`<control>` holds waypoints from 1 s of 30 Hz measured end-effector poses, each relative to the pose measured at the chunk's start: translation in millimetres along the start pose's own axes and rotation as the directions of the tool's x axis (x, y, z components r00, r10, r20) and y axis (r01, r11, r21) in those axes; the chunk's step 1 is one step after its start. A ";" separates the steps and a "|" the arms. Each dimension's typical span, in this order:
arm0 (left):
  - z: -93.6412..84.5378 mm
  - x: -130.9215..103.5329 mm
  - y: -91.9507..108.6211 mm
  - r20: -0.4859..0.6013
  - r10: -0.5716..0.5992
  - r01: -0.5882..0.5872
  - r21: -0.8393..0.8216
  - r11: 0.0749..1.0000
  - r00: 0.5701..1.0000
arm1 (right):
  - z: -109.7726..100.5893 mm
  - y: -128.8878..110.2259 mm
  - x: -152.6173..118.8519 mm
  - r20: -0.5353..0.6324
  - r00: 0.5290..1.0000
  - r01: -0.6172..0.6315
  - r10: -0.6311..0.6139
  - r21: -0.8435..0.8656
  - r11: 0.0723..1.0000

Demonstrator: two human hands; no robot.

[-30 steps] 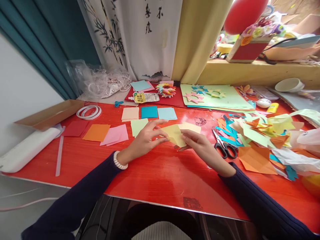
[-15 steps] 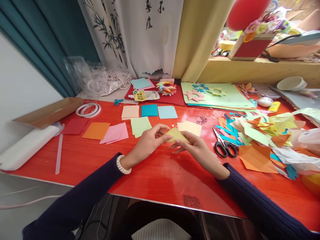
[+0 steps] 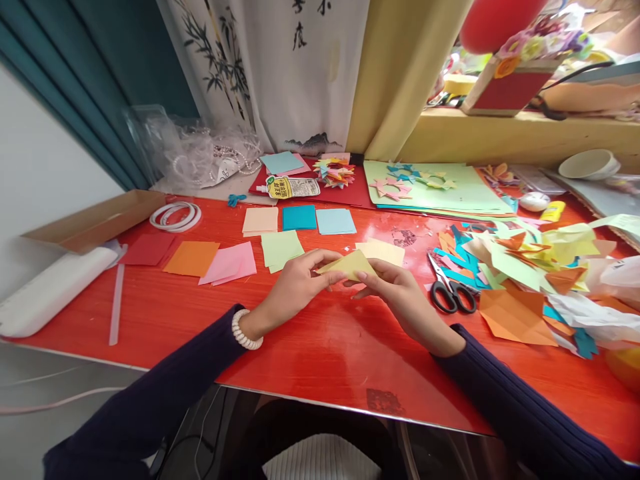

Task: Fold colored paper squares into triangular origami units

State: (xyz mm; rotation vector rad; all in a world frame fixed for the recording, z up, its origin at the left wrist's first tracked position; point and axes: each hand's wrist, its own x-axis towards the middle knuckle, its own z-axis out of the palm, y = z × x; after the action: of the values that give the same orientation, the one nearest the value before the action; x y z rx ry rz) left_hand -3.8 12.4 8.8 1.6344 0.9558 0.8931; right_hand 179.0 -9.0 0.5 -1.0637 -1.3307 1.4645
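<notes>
Over the worktop (image 3: 300, 360), the left hand (image 3: 303, 277) and right hand (image 3: 403, 293) pinch the yellow paper (image 3: 354, 261) from either side, seemingly to steady it. It looks thin and folded, its outline roughly triangular. Beyond, green sheets (image 3: 281, 249) and cream sheets (image 3: 385, 251) lie in separate piles, probably sorted by colour.

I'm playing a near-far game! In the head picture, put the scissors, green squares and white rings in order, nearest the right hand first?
1. Scissors, just right of the right hand.
2. Green squares, to its left.
3. White rings, farther left.
</notes>
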 end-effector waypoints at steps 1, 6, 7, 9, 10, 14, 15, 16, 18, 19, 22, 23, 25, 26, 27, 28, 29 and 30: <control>0.2 -0.2 0.6 -0.006 -0.004 0.004 -0.006 1.000 1.000 | -0.2 -0.2 0.2 -0.014 1.000 0.004 -0.005 -0.022 1.000; 1.4 -1.0 0.5 -0.016 -0.017 0.016 -0.031 0.999 1.000 | -0.9 0.4 0.7 -0.014 1.000 0.013 -0.013 0.013 1.000; 1.7 -1.2 -0.2 -0.019 -0.011 0.011 -0.041 0.999 1.000 | -1.0 0.6 0.6 -0.011 1.000 0.012 -0.011 0.026 1.000; 2.3 -1.5 -1.9 -0.028 0.000 -0.001 -0.059 0.998 1.000 | -1.1 0.6 0.1 -0.005 1.000 0.010 -0.010 0.044 0.999; 2.6 -1.6 -2.6 -0.034 0.002 -0.004 -0.066 0.998 0.999 | -1.0 0.5 -0.3 -0.002 1.000 0.009 -0.009 0.050 0.999; 3.3 -2.0 -3.1 -0.059 -0.003 -0.001 -0.070 0.998 0.998 | 0.1 -0.3 -1.1 0.003 1.000 0.012 -0.013 0.058 0.998; 3.5 -2.2 -2.5 -0.064 -0.005 0.000 -0.068 0.998 0.998 | 0.3 -0.4 -1.0 0.003 1.000 0.016 -0.016 0.055 0.998; 3.6 -2.4 -1.8 -0.068 -0.005 0.000 -0.067 0.998 0.998 | 0.5 -0.5 -1.0 0.005 1.000 0.021 -0.022 0.051 0.998; 4.0 -2.8 -0.5 -0.074 -0.003 -0.002 -0.070 0.998 0.997 | 0.5 -0.7 -1.1 0.006 0.999 0.031 -0.032 0.042 0.999; 4.2 -2.9 -0.1 -0.078 -0.002 -0.004 -0.071 0.997 0.997 | 0.3 -0.8 -1.4 0.004 0.999 0.034 -0.034 0.040 0.999; 4.9 -3.4 -0.1 -0.086 0.004 -0.010 -0.077 0.997 0.996 | -0.3 -1.6 -2.9 -0.003 1.000 0.029 -0.029 0.040 0.999; 5.1 -3.6 -0.4 -0.089 0.005 -0.012 -0.080 0.997 0.996 | -0.4 -2.0 -3.5 -0.005 1.000 0.027 -0.027 0.041 0.999; 5.5 -4.0 -1.2 -0.093 0.008 -0.016 -0.085 0.996 0.996 | -0.3 -2.6 -4.3 -0.005 1.000 0.027 -0.027 0.042 0.999; 5.6 -4.2 -1.6 -0.096 0.009 -0.017 -0.085 0.996 0.995 | 0.0 -2.8 -4.5 -0.006 1.000 0.030 -0.030 0.044 0.999; 5.8 -4.4 -1.8 -0.100 0.010 -0.019 -0.086 0.996 0.995 | 0.3 -2.8 -4.5 -0.008 0.999 0.033 -0.033 0.048 0.998; 6.1 -4.5 -1.8 -0.103 0.012 -0.021 -0.087 0.996 0.995 | 0.7 -2.8 -4.5 -0.010 0.999 0.037 -0.036 0.052 0.998; 6.4 -4.6 -1.7 -0.106 0.013 -0.023 -0.088 0.996 0.994 | 1.0 -2.6 -4.4 -0.014 0.999 0.041 -0.040 0.056 0.998; 6.7 -4.7 -1.4 -0.110 0.015 -0.025 -0.089 0.996 0.994 | 1.4 -2.4 -4.2 -0.019 0.999 0.044 -0.043 0.060 0.997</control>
State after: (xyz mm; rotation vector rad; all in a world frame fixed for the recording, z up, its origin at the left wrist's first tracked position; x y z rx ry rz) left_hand 0.0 5.8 5.4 1.5341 0.9610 1.0341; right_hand 178.9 -13.3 3.1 -1.0003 -1.2821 1.4510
